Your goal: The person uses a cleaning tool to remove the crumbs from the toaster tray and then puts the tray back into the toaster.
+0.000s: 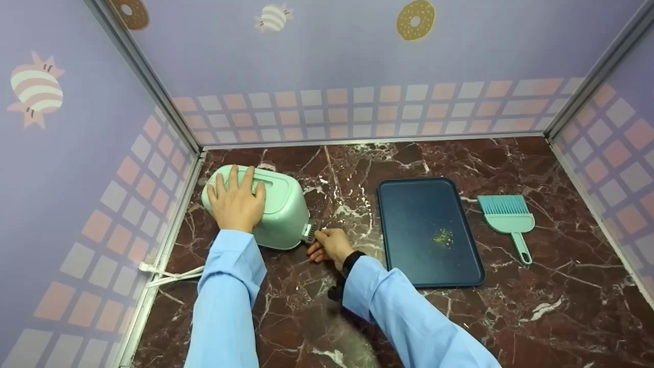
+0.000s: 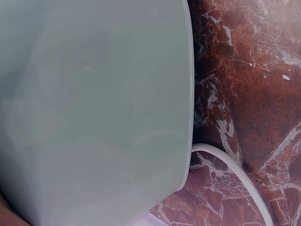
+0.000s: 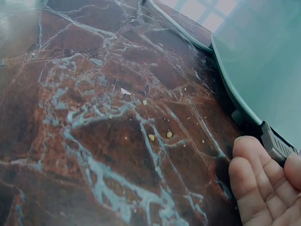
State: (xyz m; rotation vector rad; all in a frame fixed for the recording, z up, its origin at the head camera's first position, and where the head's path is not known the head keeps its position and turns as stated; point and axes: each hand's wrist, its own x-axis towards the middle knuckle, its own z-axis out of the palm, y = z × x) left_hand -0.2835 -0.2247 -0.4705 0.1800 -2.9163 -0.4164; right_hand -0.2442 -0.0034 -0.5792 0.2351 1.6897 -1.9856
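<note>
A mint-green toaster [image 1: 286, 217] with a lid-like top stands at the left of the marble-patterned surface. My left hand [image 1: 237, 202] rests on its top with fingers spread. At the toaster's right end, low down, is a grey ribbed lever [image 1: 310, 233]. My right hand [image 1: 329, 246] pinches this lever between thumb and fingers; in the right wrist view the lever [image 3: 277, 143] sits between the fingertips and the thumb. The toaster's pale side [image 2: 103, 113] fills most of the left wrist view.
Right of my right hand lies a dark blue tray [image 1: 424, 255] with yellowish crumbs [image 1: 443, 237]. A mint-green brush with dustpan [image 1: 508, 222] lies farther right. White cord [image 1: 176, 276] runs from the toaster toward the left wall. Small crumbs [image 3: 151, 137] dot the surface beside the toaster.
</note>
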